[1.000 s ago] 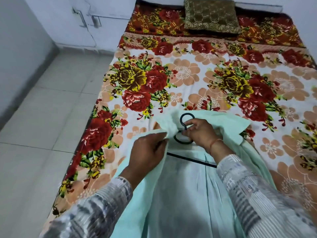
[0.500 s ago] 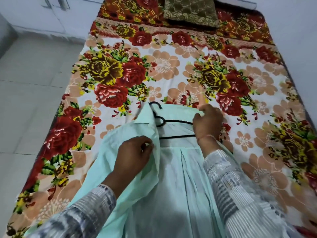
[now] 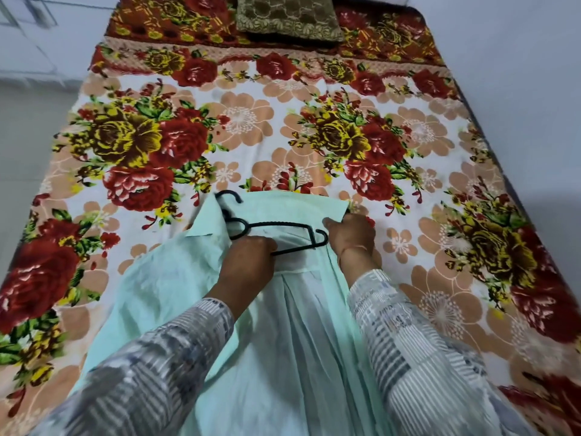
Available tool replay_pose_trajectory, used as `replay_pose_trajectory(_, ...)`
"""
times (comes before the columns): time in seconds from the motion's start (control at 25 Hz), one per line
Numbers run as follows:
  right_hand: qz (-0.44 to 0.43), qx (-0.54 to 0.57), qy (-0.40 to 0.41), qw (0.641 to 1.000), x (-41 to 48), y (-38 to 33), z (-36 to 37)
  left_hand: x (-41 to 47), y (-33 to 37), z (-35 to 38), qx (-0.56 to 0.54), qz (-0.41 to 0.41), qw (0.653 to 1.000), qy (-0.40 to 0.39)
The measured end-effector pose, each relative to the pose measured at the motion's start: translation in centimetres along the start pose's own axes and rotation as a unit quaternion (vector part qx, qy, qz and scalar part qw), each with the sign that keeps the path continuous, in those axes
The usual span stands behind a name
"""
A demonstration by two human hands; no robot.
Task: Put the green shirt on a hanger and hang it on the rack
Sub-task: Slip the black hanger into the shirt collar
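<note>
The pale green shirt (image 3: 283, 325) lies open on the flowered bed, collar at the far end. A black hanger (image 3: 279, 226) lies inside it near the collar, its hook poking out past the left collar flap. My left hand (image 3: 245, 265) grips the hanger's lower bar, knuckles up, with the shirt's left front panel beside it. My right hand (image 3: 352, 234) pinches the shirt's right collar and shoulder edge just past the hanger's right tip. No rack is in view.
A flowered bedsheet (image 3: 251, 127) covers the bed. A brown-gold cushion (image 3: 286, 17) lies at the head end. Grey tiled floor (image 3: 28, 136) runs along the left of the bed and a pale wall (image 3: 518, 73) along the right.
My left hand has moved from the shirt's left panel up to the hanger's bar. My right hand has shifted right to the collar edge. The hanger's right arm now lies exposed.
</note>
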State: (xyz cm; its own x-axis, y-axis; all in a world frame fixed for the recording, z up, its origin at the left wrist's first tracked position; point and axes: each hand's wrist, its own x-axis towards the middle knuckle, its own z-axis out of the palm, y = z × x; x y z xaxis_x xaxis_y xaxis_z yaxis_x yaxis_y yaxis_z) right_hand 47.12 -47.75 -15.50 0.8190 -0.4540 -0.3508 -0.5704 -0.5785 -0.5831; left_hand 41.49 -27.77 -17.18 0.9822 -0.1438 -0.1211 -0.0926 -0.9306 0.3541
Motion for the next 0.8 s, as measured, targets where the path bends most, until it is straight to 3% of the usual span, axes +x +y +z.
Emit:
replay_pose_trajectory(0.12, -0.038, -0.040, 0.104, 0.993, 0.6, 0.3, -2.9, 0.3, 0.2, 0.9, 0.011, -0.014, 1.000, -0.011)
replay_pose_trajectory(0.24, -0.160, 0.016, 0.147, 0.976, -0.5, -1.6, -4.4, 0.3, 0.5, 1.9, -0.001, -0.007, 1.000, -0.022)
replay_pose_trajectory(0.32, -0.239, 0.047, 0.055, 0.968, -2.7, -3.6, -2.3, 0.8, 1.3, 2.2, -0.007, 0.004, 1.000, -0.001)
replay_pose_trajectory(0.44, -0.243, 0.000, -0.097, 0.965, -6.6, -4.3, 2.6, 1.1, 2.4, 2.2, -0.051, 0.000, 0.998, 0.033)
replay_pose_trajectory(0.56, -0.125, 0.030, -0.117, 0.985, -6.2, -2.4, 3.3, -1.2, 1.8, 1.6, -0.116, 0.026, 0.991, 0.067)
replay_pose_trajectory(0.64, -0.104, -0.022, -0.107, 0.989, -5.7, -0.5, 3.0, -3.8, 0.6, 0.7, -0.138, 0.035, 0.978, 0.151)
replay_pose_trajectory(0.72, -0.105, -0.122, -0.149, 0.976, -6.5, 0.5, 3.2, -5.9, -0.8, -0.4, -0.126, -0.045, 0.970, 0.204)
replay_pose_trajectory(0.8, -0.114, -0.094, -0.198, 0.969, -7.4, 0.2, 4.0, -6.7, -1.7, -0.7, -0.114, -0.179, 0.967, 0.139)
